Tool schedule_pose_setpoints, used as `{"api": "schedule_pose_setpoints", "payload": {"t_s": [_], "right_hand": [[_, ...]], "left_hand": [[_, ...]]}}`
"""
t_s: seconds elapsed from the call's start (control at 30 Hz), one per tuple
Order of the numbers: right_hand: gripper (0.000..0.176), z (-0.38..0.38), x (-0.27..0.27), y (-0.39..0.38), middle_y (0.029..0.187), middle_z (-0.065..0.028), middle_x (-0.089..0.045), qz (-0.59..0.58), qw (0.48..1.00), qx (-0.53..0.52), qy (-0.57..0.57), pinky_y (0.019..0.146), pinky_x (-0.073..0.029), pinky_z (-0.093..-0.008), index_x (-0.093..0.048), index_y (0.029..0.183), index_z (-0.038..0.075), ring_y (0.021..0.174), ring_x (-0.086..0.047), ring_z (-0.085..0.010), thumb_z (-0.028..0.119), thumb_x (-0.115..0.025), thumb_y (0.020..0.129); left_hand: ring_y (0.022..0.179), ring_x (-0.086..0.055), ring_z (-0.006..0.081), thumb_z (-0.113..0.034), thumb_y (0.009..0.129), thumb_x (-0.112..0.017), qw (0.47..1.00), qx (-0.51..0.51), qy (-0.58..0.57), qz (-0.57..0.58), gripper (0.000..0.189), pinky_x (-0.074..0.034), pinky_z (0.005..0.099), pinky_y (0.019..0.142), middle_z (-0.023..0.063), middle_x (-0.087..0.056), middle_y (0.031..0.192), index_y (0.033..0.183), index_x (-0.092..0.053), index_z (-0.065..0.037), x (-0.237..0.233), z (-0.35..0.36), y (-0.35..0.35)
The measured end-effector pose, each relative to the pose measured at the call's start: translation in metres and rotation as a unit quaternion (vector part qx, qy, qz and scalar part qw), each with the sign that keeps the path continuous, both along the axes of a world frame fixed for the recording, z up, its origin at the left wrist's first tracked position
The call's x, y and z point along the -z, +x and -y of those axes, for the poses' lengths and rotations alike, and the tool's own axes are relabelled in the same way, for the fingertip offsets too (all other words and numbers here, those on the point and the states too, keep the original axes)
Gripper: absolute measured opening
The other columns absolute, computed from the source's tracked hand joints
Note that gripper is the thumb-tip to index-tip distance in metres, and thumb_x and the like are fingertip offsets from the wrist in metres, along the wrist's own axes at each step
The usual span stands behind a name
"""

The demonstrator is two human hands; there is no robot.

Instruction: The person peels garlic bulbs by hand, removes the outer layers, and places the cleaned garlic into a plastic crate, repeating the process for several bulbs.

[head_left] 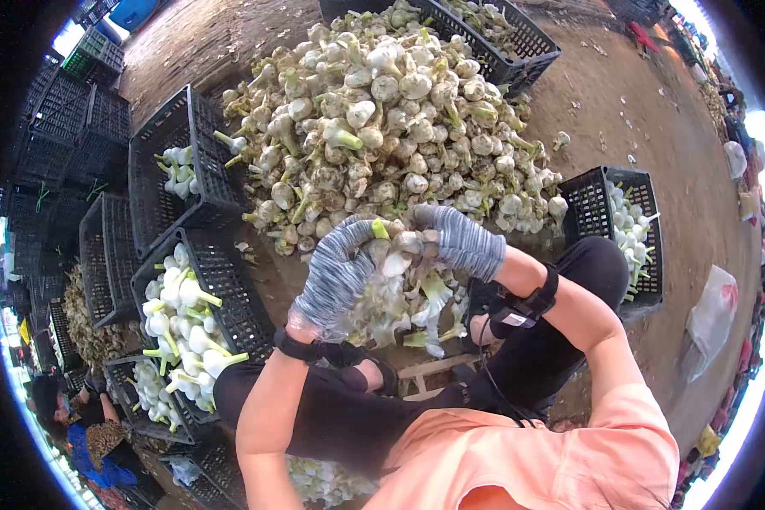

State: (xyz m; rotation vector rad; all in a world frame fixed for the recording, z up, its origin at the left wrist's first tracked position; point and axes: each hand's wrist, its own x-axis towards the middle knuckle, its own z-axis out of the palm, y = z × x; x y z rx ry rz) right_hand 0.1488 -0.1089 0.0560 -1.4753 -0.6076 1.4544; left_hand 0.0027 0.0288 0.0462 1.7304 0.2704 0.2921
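My left hand (338, 268), in a grey knitted glove, is closed around a garlic bulb (380, 229) whose cut green stem end sticks up between the fingers. My right hand (466, 242), gloved alike, meets it from the other side with its fingers pinched at the bulb. Pale skin hangs below the fingertips; the fingers hide most of the bulb. Beneath both hands lies a heap of peeled garlic skins (412, 306) on the ground between my legs. Just beyond them rises a large pile of unpeeled garlic (382, 110), soil-stained and with short stems.
At my left, a black crate (238, 280) holds clean white garlic (187, 323); another crate (149, 183) behind it has a few bulbs. A crate (592, 208) of white bulbs stands right. Stacked crates (68, 127) line the far left. A person (98, 433) sits lower left. A plastic bag (712, 319) lies right.
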Motion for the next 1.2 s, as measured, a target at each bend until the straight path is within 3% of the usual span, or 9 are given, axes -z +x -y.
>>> {"api": "schedule_pose_setpoints", "payload": {"t_s": [0.13,0.17,0.27,0.3,0.33,0.4,0.5,0.7,1.2], "right_hand": [[0.034,0.013,0.027,0.012,0.084,-0.0054,-0.055,0.347,0.899,-0.095,0.25,0.062,-0.051,-0.0255,-0.054,0.097,-0.004,0.076,-0.056,-0.01,0.027,-0.06,0.083],[0.031,0.01,0.005,0.007,0.087,-0.0058,-0.055,0.181,0.978,-0.049,0.088,0.065,-0.051,-0.0239,-0.054,0.099,-0.003,0.077,-0.055,-0.0088,0.024,-0.058,0.085],[0.031,0.006,-0.011,-0.003,0.081,-0.0058,-0.056,0.027,0.997,0.074,-0.007,0.064,-0.049,-0.0243,-0.053,0.099,-0.003,0.077,-0.054,-0.0087,0.024,-0.058,0.085],[0.032,0.002,0.009,-0.001,0.077,-0.0042,-0.056,0.289,0.939,0.005,0.186,0.056,-0.049,-0.0253,-0.053,0.098,-0.003,0.074,-0.054,-0.0086,0.025,-0.059,0.084],[0.032,0.007,0.022,0.001,0.077,-0.0042,-0.056,0.29,0.939,0.005,0.186,0.056,-0.049,-0.0253,-0.053,0.098,-0.003,0.074,-0.054,-0.0086,0.025,-0.059,0.084],[0.032,0.0,0.007,-0.006,0.073,-0.0032,-0.056,0.162,0.987,-0.002,0.0,0.054,-0.048,-0.0252,-0.054,0.097,-0.003,0.068,-0.055,-0.0082,0.024,-0.062,0.082],[0.036,0.007,0.009,0.0,0.078,-0.0016,-0.056,0.061,0.998,0.005,0.025,0.063,-0.046,-0.022,-0.055,0.099,-0.001,0.076,-0.054,-0.0066,0.027,-0.065,0.079],[0.035,0.002,0.012,-0.003,0.078,-0.0044,-0.057,0.1,0.995,0.008,0.004,0.056,-0.049,-0.024,-0.055,0.096,-0.002,0.067,-0.057,-0.008,0.029,-0.062,0.082],[0.028,0.01,0.002,-0.001,0.087,-0.007,-0.058,-0.073,0.993,0.068,0.064,0.06,-0.054,-0.026,-0.051,0.101,-0.002,0.074,-0.059,-0.0117,0.019,-0.059,0.084]], "left_hand": [[0.085,-0.056,0.0112,-0.013,0.085,-0.056,0.996,-0.004,-0.083,-0.036,0.019,-0.045,0.0261,0.078,0.0043,-0.062,0.093,0.1,-0.06,-0.002,-0.006,0.001,0.0],[0.085,-0.056,0.0112,-0.013,0.084,-0.056,0.995,-0.009,-0.098,-0.024,0.019,-0.045,0.0261,0.078,0.0043,-0.062,0.093,0.1,-0.06,-0.002,-0.006,0.002,-0.001],[0.085,-0.056,0.0112,-0.013,0.084,-0.057,0.999,-0.018,-0.043,-0.011,0.019,-0.045,0.0261,0.078,0.0045,-0.062,0.093,0.099,-0.06,-0.002,-0.005,0.002,0.0],[0.086,-0.056,0.0112,-0.013,0.084,-0.057,0.999,-0.023,0.027,-0.008,0.019,-0.045,0.0261,0.078,0.0047,-0.062,0.094,0.099,-0.061,-0.002,-0.005,0.002,0.001],[0.086,-0.056,0.0112,-0.013,0.084,-0.057,0.999,-0.023,0.026,-0.008,0.019,-0.045,0.0261,0.078,0.0047,-0.062,0.094,0.099,-0.061,-0.002,-0.004,0.002,0.001],[0.085,-0.056,0.0111,-0.013,0.084,-0.057,0.999,-0.032,-0.033,-0.006,0.019,-0.045,0.0257,0.077,0.0045,-0.062,0.093,0.098,-0.061,-0.002,-0.002,0.005,0.001],[0.084,-0.056,0.0106,-0.013,0.084,-0.057,0.98,-0.026,-0.193,-0.038,0.018,-0.046,0.0251,0.076,0.0042,-0.062,0.091,0.098,-0.062,-0.002,-0.016,0.006,-0.001],[0.084,-0.057,0.0106,-0.009,0.086,-0.054,0.998,-0.023,-0.06,-0.007,0.017,-0.046,0.025,0.076,0.0049,-0.062,0.093,0.1,-0.059,0.0,0.001,0.002,0.001],[0.087,-0.056,0.0112,-0.008,0.087,-0.053,0.989,-0.045,-0.141,-0.015,0.015,-0.045,0.0259,0.079,0.0053,-0.061,0.094,0.098,-0.058,-0.001,0.008,0.003,0.0]]}}
